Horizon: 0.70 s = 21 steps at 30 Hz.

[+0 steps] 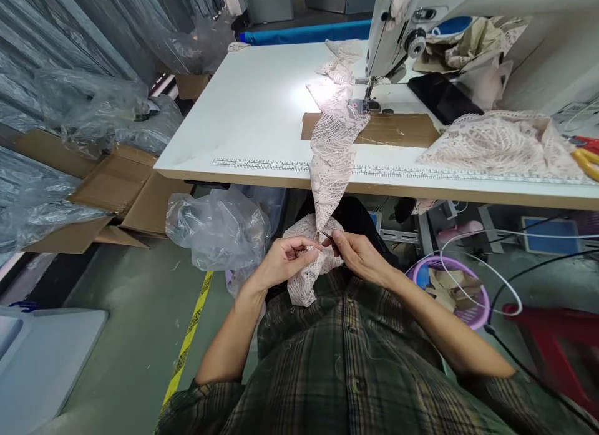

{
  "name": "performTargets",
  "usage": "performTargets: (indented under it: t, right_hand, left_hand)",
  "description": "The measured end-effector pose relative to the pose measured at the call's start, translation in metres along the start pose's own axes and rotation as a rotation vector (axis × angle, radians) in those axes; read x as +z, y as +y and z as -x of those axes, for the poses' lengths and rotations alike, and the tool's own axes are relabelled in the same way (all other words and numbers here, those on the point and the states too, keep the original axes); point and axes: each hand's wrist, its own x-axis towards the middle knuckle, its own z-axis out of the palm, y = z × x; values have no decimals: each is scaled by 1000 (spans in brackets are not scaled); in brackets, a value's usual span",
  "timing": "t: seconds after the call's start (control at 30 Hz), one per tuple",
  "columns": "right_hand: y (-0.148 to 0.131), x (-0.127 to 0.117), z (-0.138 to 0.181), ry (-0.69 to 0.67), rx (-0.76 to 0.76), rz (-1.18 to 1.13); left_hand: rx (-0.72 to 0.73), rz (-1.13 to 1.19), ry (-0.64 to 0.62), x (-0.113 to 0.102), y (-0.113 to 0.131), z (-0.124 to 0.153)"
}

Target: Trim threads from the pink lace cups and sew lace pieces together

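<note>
A long strip of pale pink lace fabric [333,149] runs from beside the sewing machine's needle over the table's front edge and down to my lap. My left hand [291,258] pinches the lace between thumb and fingers near a narrow gathered point. Close against it, my right hand [359,253] is closed on a thin, dark, pointed tool [326,235] whose tip meets the lace; its exact kind is too small to make out. Below the hands, more of the lace [303,285] hangs in folds over my lap.
The sewing machine [397,42] stands on a white table [253,110] with a printed ruler edge. Brown cardboard [397,129], a black flat object [442,97], piled lace [505,145] and yellow-handled scissors [587,162] lie there. Below are a purple basket [484,313] and plastic bags [219,229].
</note>
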Motion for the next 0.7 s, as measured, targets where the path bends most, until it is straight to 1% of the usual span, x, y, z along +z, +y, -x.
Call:
performTargets:
  t: [0.1,0.17,0.23,0.33,0.43,0.53,0.7]
  right_hand:
    - [-2,5,-11,-35,-74,32]
    - [-4,8,-17,-20,-115,42]
    - [-4,9,-20,18,-117,49]
    - [1,10,-19,58,-70,33]
    - [5,10,-11,12,-52,4]
    - [4,12,-5,-48,-90,-6]
    - [-2,23,-11,-47,-116,5]
  left_hand:
    - [22,-57,19,-2,-3,2]
    - [28,-82,36,-3,-5,2]
    - [21,-93,40,-5,-6,1]
    - [19,-79,61,-6,-7,1]
    - [33,-30,58,-7,-6,0]
    - [38,14,34,-7,-5,0]
    - [13,-12,61,-6,-5,0]
